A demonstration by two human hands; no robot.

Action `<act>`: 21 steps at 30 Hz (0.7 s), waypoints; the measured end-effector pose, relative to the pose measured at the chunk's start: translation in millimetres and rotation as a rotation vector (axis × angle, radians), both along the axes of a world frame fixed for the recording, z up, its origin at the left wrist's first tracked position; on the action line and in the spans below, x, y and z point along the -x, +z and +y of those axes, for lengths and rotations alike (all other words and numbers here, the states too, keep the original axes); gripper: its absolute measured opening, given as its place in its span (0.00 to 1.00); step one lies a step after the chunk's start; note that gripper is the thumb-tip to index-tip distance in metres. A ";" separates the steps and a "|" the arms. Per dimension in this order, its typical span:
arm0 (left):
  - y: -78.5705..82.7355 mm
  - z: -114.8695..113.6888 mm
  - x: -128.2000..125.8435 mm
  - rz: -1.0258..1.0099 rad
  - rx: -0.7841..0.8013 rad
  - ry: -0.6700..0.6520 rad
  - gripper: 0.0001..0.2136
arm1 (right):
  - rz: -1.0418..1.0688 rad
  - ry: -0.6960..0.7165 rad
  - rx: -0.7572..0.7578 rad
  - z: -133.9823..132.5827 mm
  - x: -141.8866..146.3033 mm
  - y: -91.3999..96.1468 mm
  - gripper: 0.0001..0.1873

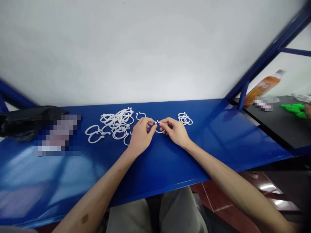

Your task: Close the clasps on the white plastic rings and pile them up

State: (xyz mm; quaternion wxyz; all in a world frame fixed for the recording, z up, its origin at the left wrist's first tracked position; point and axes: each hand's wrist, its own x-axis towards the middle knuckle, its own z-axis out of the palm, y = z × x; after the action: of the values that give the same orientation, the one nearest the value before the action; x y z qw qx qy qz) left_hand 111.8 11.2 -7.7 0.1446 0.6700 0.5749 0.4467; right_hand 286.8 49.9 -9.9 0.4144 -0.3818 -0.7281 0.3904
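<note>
Between my two hands is a white plastic ring (159, 131) with a gap at its top, where two small ends stand up. My left hand (143, 133) pinches one side of it between thumb and fingers. On the other side my right hand (175, 130) is also closed on the ring. A loose pile of similar white open rings (118, 119) lies left of my left hand, and a single open ring (141, 114) rests just behind that hand. Several more white rings (185, 118) sit in a small group behind and to the right of my right hand.
The blue table (155, 171) meets a pale wall (145, 51). A black bag (29, 121) and a blurred-out item (58, 134) lie at the left. Beyond the blue frame at right, a dark table (269, 126) holds an orange drink bottle (263, 86) and green pieces (295, 110) near another person's hand.
</note>
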 end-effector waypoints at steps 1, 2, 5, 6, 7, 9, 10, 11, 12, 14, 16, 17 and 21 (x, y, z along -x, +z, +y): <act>-0.2 0.6 0.8 -0.006 0.043 -0.031 0.02 | -0.013 0.007 -0.006 -0.7 -0.2 0.3 0.13; -0.2 0.6 1.2 -0.013 0.073 -0.056 0.02 | -0.028 0.013 -0.014 -1.5 -0.4 0.8 0.13; 0.4 -1.7 0.9 -0.010 0.063 -0.057 0.04 | -0.063 0.020 -0.059 -3.9 -0.1 2.5 0.11; 0.5 -2.8 0.4 0.008 0.035 -0.051 0.04 | -0.067 0.021 -0.075 -4.7 0.1 3.0 0.11; 0.4 -3.9 0.0 0.032 0.005 -0.049 0.04 | -0.070 0.026 -0.088 -5.3 0.4 3.4 0.11; -0.7 -5.5 -0.3 0.072 -0.038 -0.053 0.05 | -0.082 0.047 -0.104 -6.4 1.2 3.4 0.11; -1.6 -6.0 0.0 0.085 -0.050 -0.051 0.05 | -0.094 0.058 -0.115 -6.9 1.6 3.1 0.11; -2.5 -6.4 0.6 0.096 -0.060 -0.049 0.06 | -0.111 0.068 -0.133 -7.3 2.0 2.6 0.11; -3.4 -6.5 1.4 0.109 -0.067 -0.052 0.06 | -0.131 0.078 -0.154 -7.7 2.5 1.9 0.12; -4.2 -6.3 3.1 0.140 -0.079 -0.075 0.07 | -0.170 0.096 -0.192 -8.2 3.3 0.6 0.12; -3.0 -5.2 3.9 0.172 -0.078 -0.107 0.08 | -0.187 0.110 -0.215 -7.9 3.7 -0.2 0.12; -1.7 -4.1 3.9 0.188 -0.070 -0.123 0.07 | -0.189 0.105 -0.229 -7.2 3.4 -0.1 0.12; 2.7 3.1 5.3 0.338 -0.050 -0.075 0.09 | -0.233 -0.050 -0.371 2.4 -4.9 3.6 0.12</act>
State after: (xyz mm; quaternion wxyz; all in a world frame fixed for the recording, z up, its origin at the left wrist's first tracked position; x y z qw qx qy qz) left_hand 106.5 14.4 -5.0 0.0457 0.7599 0.5546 0.3361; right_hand 291.8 52.2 -6.3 0.3999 -0.3594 -0.8208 0.1928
